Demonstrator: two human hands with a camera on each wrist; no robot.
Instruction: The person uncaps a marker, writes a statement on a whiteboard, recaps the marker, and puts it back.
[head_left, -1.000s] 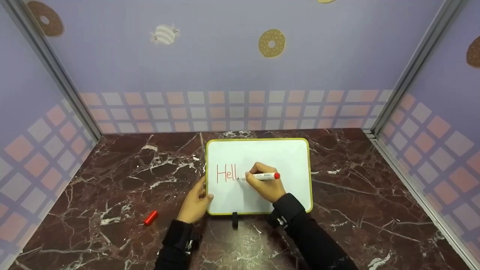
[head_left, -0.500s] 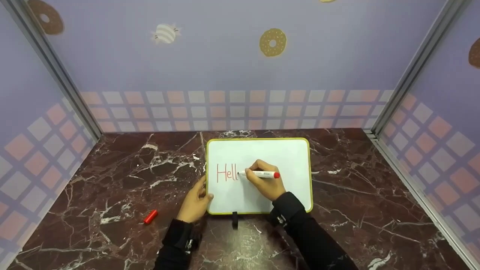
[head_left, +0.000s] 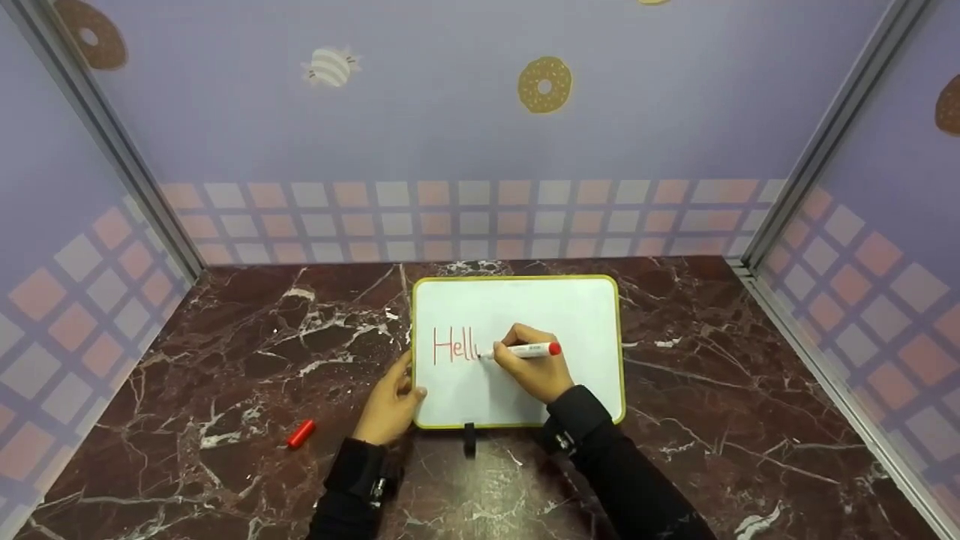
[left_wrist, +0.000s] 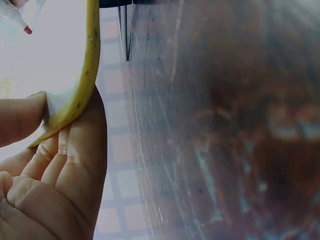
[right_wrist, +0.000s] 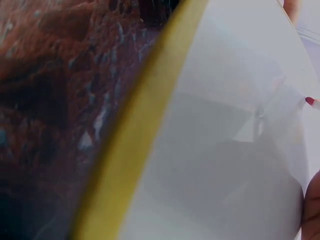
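Head view showed "Hell" in red on the whiteboard, which lay on the marble surface. The right hand pinched a marker, its tip after the last letter. The left hand gripped the board's near left edge.

Staged recording booth: dark red marble-look tabletop enclosed far, left and right by lilac wall panels printed with doughnuts and checks, joined by metal corner rails
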